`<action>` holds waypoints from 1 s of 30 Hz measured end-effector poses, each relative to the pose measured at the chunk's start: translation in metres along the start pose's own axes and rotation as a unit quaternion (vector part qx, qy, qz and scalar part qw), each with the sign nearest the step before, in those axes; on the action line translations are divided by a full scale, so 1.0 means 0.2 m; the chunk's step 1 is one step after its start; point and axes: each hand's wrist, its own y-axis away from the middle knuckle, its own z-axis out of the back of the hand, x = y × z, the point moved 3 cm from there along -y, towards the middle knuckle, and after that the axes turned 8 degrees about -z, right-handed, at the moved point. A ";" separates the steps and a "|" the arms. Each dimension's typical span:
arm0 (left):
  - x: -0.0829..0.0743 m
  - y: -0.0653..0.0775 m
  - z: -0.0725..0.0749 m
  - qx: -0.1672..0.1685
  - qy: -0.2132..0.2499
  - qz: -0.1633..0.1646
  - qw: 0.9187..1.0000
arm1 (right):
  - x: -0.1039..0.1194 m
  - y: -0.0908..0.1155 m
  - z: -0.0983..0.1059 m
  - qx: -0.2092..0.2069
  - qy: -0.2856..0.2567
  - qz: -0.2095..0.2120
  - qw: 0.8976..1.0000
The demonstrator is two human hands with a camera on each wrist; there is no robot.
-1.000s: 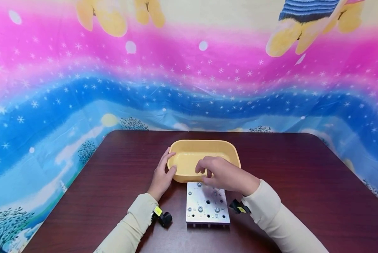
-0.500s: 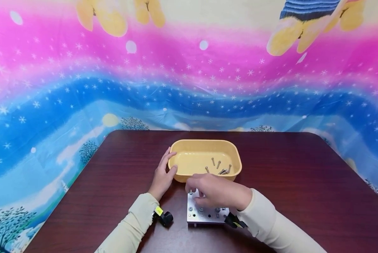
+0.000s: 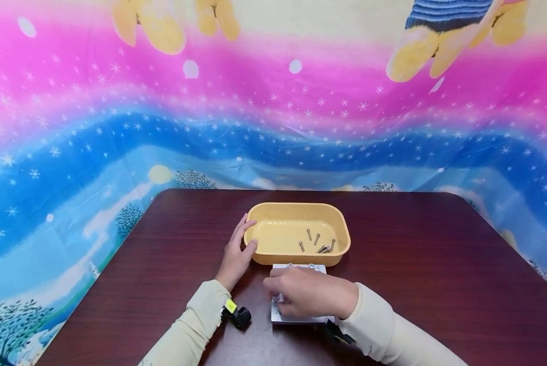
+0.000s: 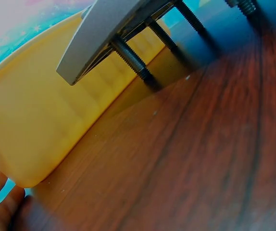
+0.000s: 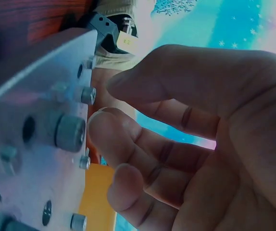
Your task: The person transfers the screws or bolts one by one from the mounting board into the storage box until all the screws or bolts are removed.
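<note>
A yellow plastic tray (image 3: 296, 258) holds several small metal screws (image 3: 317, 239) toward its right end. My left hand (image 3: 234, 258) holds the tray's left end, its thumb and a finger over the rim. In front of the tray is a silver metal plate (image 3: 296, 320) fitted with socket-head screws. My right hand (image 3: 307, 292) is over this plate and covers much of it. In the right wrist view its thumb and forefinger stand apart, fingertips right at a screw head (image 5: 88, 95). A larger bolt (image 5: 71, 134) sits nearer that camera.
Threaded shanks (image 4: 131, 57) stick out under the plate, which stands raised over the dark wooden table (image 3: 415, 264). Black wrist cameras (image 3: 241, 317) are strapped at both sleeves. A printed cloth (image 3: 273, 101) hangs behind the table.
My right hand has moved from over the tray back toward me and down to the plate's left side, uncovering the screws in the tray. My left hand has stayed on the tray.
</note>
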 end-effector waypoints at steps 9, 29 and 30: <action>0.00 0.00 0.00 0.000 0.003 0.006 1.000 | 0.01 0.00 -0.02 -0.002 0.004 0.012 1.000; 0.00 0.00 0.00 0.000 0.006 0.001 1.000 | 0.02 -0.02 -0.06 -0.012 0.028 0.003 1.000; 0.00 0.00 0.00 0.000 0.006 0.001 1.000 | 0.02 -0.02 -0.06 -0.014 0.030 0.001 0.999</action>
